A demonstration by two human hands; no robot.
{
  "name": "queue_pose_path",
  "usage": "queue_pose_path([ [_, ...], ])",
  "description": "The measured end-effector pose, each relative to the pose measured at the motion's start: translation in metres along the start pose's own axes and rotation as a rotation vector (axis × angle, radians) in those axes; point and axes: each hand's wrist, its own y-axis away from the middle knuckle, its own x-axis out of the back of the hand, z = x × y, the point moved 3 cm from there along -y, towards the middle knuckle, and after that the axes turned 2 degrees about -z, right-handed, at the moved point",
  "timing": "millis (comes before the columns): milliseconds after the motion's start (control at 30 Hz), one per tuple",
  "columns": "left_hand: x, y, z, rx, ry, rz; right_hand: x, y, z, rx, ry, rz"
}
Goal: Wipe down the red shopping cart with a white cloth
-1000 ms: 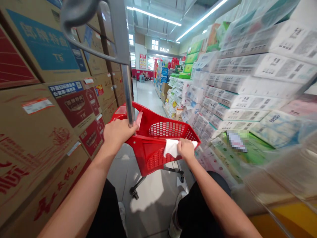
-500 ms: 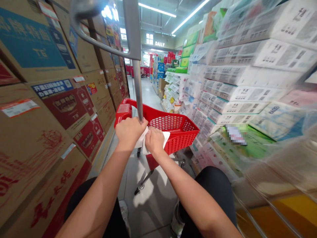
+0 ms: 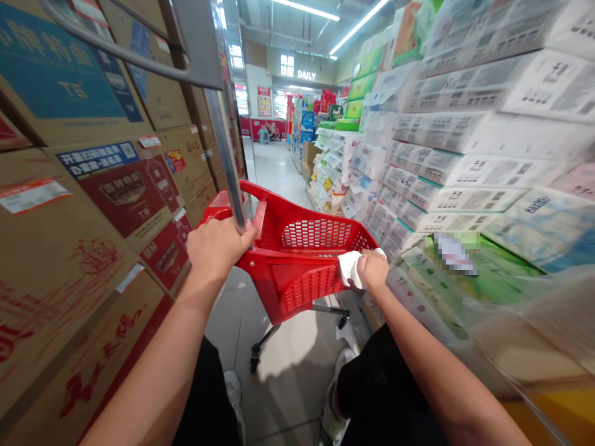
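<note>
A red plastic shopping cart (image 3: 297,282) with perforated basket walls stands on thin metal legs in front of my knees. My left hand (image 3: 217,248) is closed on the cart's near left corner, its thumb against the foot of the upright metal pole (image 3: 227,155). That pole leans a little left and carries a grey handle (image 3: 195,68) at the top. At the basket's right end, my right hand (image 3: 374,269) is closed on a white cloth (image 3: 351,267) pressed to the rim. My fingers' undersides are hidden.
Stacked cardboard cartons (image 3: 125,198) line the left side closely. Piles of wrapped tissue packs (image 3: 455,170) rise along the right. Between them the tiled aisle (image 3: 276,167) runs back to a blue stool (image 3: 264,136). Black casters (image 3: 255,359) sit under the cart.
My right hand has slid right with the cloth, from beside my left hand to the basket's far right end. My left hand, the pole and its handle have shifted left.
</note>
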Motion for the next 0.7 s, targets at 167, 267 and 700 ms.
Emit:
queue_pose_path([
  [167,-0.004,0.006,0.028,0.001,0.039,-0.002,0.014,0.007,-0.136,0.162,-0.221,0.037],
  [267,-0.005,0.009,0.043,-0.003,0.057,0.004,0.031,0.01,-0.215,0.202,-0.345,0.11],
  [700,-0.009,-0.02,-0.034,0.023,-0.094,-0.016,-0.008,0.002,-0.045,0.319,-0.074,0.009],
])
